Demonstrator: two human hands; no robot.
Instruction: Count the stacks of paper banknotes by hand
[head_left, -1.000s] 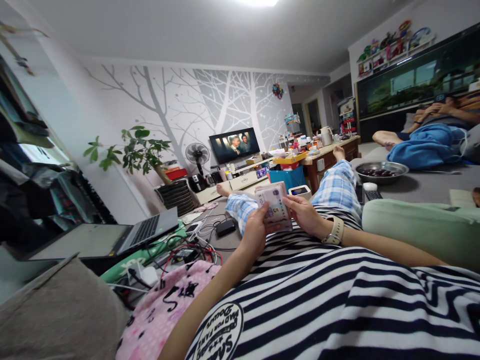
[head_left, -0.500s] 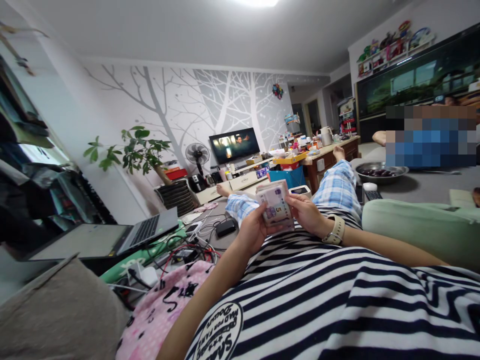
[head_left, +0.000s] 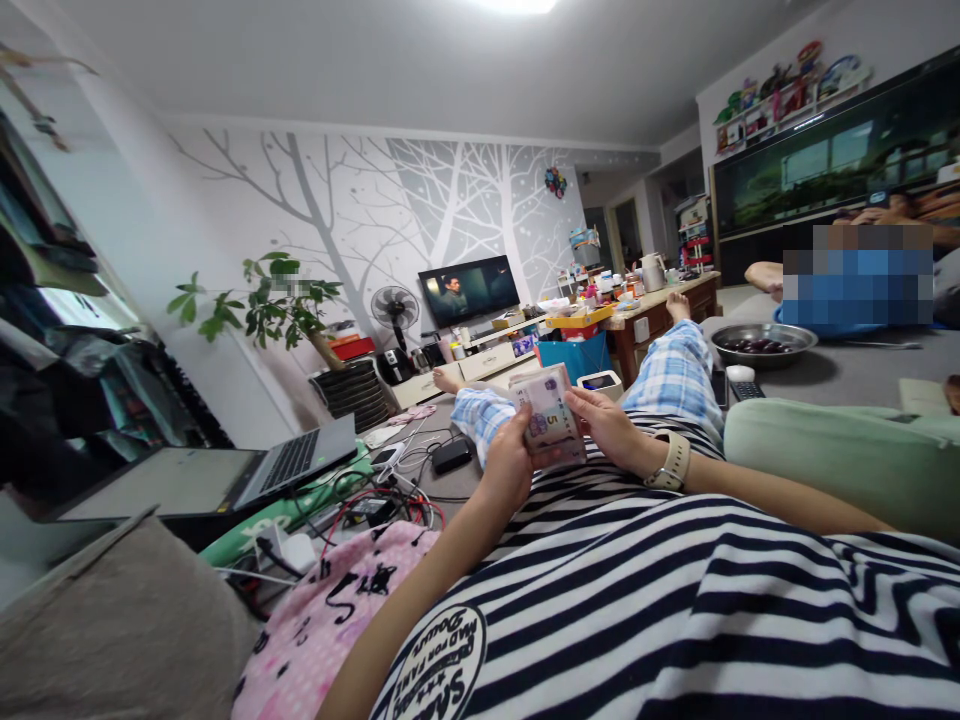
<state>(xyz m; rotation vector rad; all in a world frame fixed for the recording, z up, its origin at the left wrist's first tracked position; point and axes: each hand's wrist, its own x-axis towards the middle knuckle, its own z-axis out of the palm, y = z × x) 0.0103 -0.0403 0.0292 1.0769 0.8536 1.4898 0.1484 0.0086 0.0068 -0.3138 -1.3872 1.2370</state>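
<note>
A stack of banknotes (head_left: 551, 420), the front one marked with a 5, is held up above my lap. My left hand (head_left: 508, 462) grips the stack along its left and lower edge, thumb on the front face. My right hand (head_left: 611, 430) pinches the upper right edge of the notes between thumb and fingers, with a watch (head_left: 670, 460) on that wrist. The fingers behind the notes are hidden. How many notes there are I cannot tell.
A laptop (head_left: 300, 470), tangled cables and a black box (head_left: 451, 455) lie to my left. On the right stand a metal bowl of dark round fruit (head_left: 763, 347), a remote (head_left: 744, 386) and a green cushion (head_left: 825, 450). Another person sits at the far right.
The stack and my left hand have shifted very slightly. My right hand's fingertips have slid a little left along the notes' edge. The television picture differs.
</note>
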